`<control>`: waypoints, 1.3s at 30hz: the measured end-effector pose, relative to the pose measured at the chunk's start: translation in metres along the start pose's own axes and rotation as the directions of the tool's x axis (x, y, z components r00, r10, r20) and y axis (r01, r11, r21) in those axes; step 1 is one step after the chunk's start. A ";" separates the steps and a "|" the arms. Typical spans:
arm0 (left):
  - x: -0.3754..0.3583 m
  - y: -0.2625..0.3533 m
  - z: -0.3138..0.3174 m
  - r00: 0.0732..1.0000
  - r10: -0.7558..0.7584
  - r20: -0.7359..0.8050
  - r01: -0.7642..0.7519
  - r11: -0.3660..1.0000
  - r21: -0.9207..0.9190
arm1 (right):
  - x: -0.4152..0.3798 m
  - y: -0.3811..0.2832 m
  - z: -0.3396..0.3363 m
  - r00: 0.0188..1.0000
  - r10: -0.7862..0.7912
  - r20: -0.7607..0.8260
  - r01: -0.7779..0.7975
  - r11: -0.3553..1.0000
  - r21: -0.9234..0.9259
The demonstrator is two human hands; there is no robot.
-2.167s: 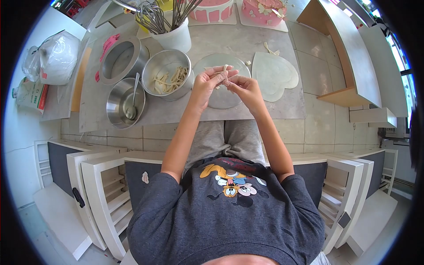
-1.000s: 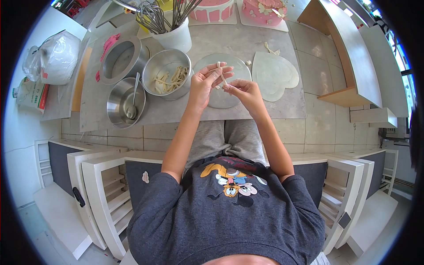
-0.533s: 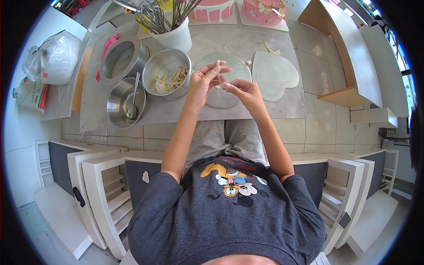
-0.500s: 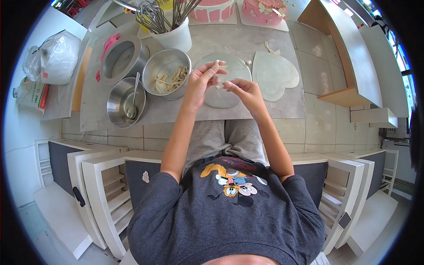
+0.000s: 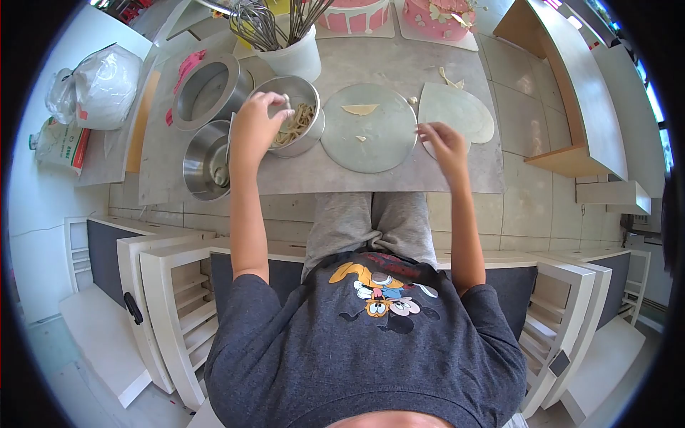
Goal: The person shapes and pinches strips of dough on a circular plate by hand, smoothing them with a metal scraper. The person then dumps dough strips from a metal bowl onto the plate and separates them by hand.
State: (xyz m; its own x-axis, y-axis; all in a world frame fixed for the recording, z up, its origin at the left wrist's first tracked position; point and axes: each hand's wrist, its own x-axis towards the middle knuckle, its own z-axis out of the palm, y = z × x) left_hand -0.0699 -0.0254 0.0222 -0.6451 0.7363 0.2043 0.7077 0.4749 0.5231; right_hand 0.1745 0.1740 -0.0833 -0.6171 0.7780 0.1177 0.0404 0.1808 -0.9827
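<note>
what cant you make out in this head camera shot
Head view, all:
Pale strips in the round silver metal pot: partly hidden by the left hand.
Shiny round steel bowl: right side behind the left forearm.
Pink round cake with white drips: cut off by the top edge.
Right hand: anything pinched there is too small to tell.
White, green and red packet: print too small.

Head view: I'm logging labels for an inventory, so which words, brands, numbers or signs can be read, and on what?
None can be read with certainty.
Green, white and red packet: tilted printing, perhaps digits near its red edge, too small and blurred to read.
Dark grey T-shirt: dark red print beside the cartoon figures, possibly lettering, illegible.
</note>
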 end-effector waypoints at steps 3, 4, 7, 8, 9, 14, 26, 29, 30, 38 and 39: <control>-0.008 -0.006 0.015 0.995 0.083 -0.062 -0.069 0.976 0.205 | 0.002 0.004 -0.044 0.934 -0.048 -0.353 -0.108 0.907 -0.407; -0.011 0.000 0.022 0.988 0.098 -0.115 -0.081 0.986 0.144 | -0.001 -0.003 -0.056 0.888 -0.015 -0.460 -0.228 0.854 -0.467; -0.023 0.020 0.050 0.964 0.174 -0.201 -0.173 0.985 0.018 | -0.001 0.010 -0.094 0.800 0.101 -0.592 -0.488 0.684 -0.543; -0.026 0.025 0.061 0.982 0.172 -0.076 -0.180 0.977 -0.114 | 0.000 0.014 -0.099 0.754 0.190 -0.629 -0.610 0.559 -0.562; -0.029 0.028 0.072 0.982 0.184 0.051 -0.166 0.955 -0.245 | 0.000 0.020 -0.102 0.753 0.190 -0.630 -0.611 0.556 -0.563; -0.030 0.030 0.123 0.948 0.297 0.116 -0.282 0.951 -0.127 | 0.001 0.012 -0.084 0.818 0.218 -0.532 -0.562 0.497 -0.661; -0.027 0.014 0.142 0.970 0.236 0.051 -0.227 0.964 -0.135 | 0.008 0.029 -0.088 0.791 0.191 -0.581 -0.566 0.589 -0.577; -0.028 0.017 0.136 0.972 0.231 0.047 -0.220 0.962 -0.163 | 0.008 0.023 -0.090 0.829 0.169 -0.534 -0.519 0.589 -0.619; -0.027 0.019 0.132 0.972 0.201 0.121 -0.168 0.957 -0.235 | 0.009 0.022 -0.092 0.828 0.169 -0.534 -0.519 0.590 -0.618; -0.015 0.022 0.037 0.930 0.103 -0.354 -0.190 0.957 -0.221 | 0.026 0.032 -0.109 0.800 0.328 -0.503 -0.581 0.634 -0.511; -0.012 0.008 0.034 0.905 0.141 -0.401 -0.166 0.986 -0.029 | 0.027 0.030 -0.105 0.800 0.326 -0.503 -0.579 0.637 -0.509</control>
State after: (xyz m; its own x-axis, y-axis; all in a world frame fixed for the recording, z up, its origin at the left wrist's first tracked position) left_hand -0.0466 -0.0137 -0.0044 -0.5997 0.5404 0.5902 0.7965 0.3320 0.5053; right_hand 0.2415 0.2633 -0.0945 -0.0856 0.9843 -0.1542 0.7831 -0.0292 -0.6213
